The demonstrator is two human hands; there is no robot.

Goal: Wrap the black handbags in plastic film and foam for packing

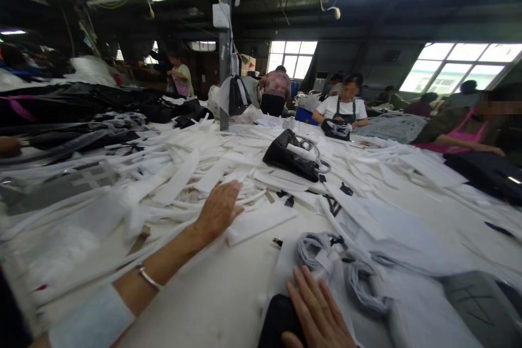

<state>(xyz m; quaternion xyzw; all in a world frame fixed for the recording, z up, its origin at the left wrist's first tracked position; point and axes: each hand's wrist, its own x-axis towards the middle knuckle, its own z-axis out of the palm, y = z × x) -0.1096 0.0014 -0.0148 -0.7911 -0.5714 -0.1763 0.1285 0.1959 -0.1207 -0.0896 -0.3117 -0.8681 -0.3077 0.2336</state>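
Note:
My left hand (218,211) reaches over the long white foam strips (212,174) with its fingers stretched out, and no held thing shows in it. A flat white piece (261,223) lies just beside its fingertips. Close to me at the bottom, my right hand (320,310) lies flat with fingers spread, over the edge of a black item (279,321) whose kind I cannot make out. Just beyond its fingertips is a coiled grey cord (314,250) with a white wrap around it. Another grey coil (367,288) lies to the right.
A black handbag (291,155) with wrapped grey handles lies mid-table among white strips. A metal post (224,65) rises behind. Grey pieces (473,304) lie at right. Co-workers sit across the table (345,103) and at the right (457,125). Black material (73,103) is heaped at left.

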